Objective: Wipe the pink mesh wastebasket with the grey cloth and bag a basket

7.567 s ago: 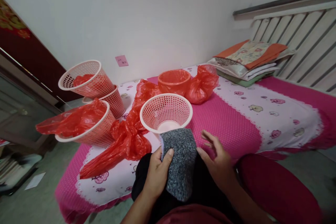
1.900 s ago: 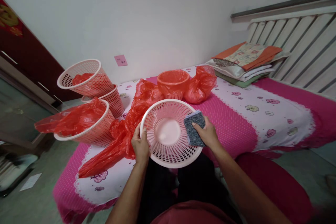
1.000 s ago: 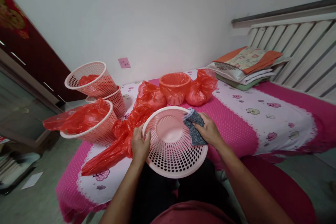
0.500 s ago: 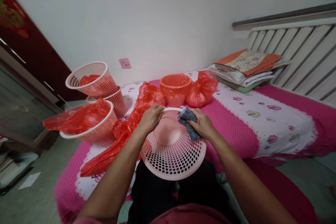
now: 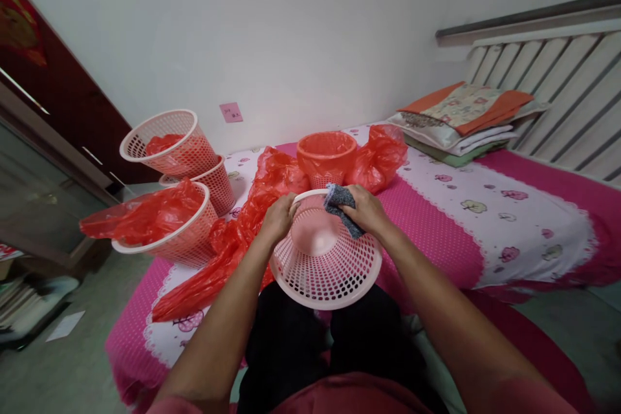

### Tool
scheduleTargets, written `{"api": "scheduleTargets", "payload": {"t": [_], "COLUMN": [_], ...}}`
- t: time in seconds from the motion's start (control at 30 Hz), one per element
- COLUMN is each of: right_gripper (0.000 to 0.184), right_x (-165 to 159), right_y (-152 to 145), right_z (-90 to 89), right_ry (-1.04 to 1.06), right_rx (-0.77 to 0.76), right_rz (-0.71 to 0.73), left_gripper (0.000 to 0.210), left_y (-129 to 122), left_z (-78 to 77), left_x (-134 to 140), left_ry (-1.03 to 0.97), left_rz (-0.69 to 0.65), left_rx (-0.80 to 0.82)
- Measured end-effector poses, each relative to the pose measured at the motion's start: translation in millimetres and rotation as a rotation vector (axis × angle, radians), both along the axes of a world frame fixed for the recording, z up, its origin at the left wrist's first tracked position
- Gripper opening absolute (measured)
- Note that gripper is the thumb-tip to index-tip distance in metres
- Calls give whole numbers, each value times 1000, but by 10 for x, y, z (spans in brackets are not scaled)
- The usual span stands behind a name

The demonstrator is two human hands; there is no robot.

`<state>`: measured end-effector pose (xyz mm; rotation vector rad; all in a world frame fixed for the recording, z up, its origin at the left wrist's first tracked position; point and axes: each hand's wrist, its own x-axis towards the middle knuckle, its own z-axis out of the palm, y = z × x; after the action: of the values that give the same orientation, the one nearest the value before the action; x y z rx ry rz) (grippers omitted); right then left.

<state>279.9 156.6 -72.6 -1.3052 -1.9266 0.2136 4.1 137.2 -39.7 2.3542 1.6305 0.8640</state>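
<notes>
A pale pink plastic basket with slotted walls is tipped towards me above my lap, its inside and solid round bottom showing. My left hand is closed on the basket's far rim, at the left. In my right hand is a grey-blue cloth, bunched over the far right part of the same rim. Some of the right fingers are hidden behind the cloth. Just beyond the basket stands another pink basket lined with a red plastic bag.
Several pink baskets with red bags are piled at the left. Loose red plastic bags lie across the pink bedspread. Folded bedding is stacked at the back right, beside a white radiator.
The basket has risen slightly and tilted, with both hands still at its rim. The cloth has shifted a little left and up along the rim. My view has turned slightly.
</notes>
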Motion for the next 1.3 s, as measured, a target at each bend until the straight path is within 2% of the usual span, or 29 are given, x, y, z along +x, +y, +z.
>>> {"api": "scheduleTargets", "payload": {"t": [0.23, 0.5, 0.73, 0.97, 1.13, 1.3], "right_gripper": [30, 25, 33, 41, 51, 52], "right_x": [57, 183, 231, 248, 201, 143], "right_y": [78, 38, -147, -379, -526, -700], "right_z": [-37, -304, -483, -715, -817, -917], "right_ry": [-3, 134, 260, 445, 524, 575], "right_rx": [2, -64, -138, -215, -255, -280], "right_rz": [-12, -151, -268, -309, -323, -346], "left_gripper": [22, 23, 23, 23, 22, 19], "left_y": [-11, 43, 46, 80, 75, 84], "left_z": [73, 123, 146, 158, 178, 172], "left_x": [36, 57, 135, 140, 120, 119], "left_ry": [-14, -40, -12, 0, 13, 21], "left_rz": [75, 151, 208, 206, 233, 257], "left_rx": [-29, -69, -84, -85, -96, -106]}}
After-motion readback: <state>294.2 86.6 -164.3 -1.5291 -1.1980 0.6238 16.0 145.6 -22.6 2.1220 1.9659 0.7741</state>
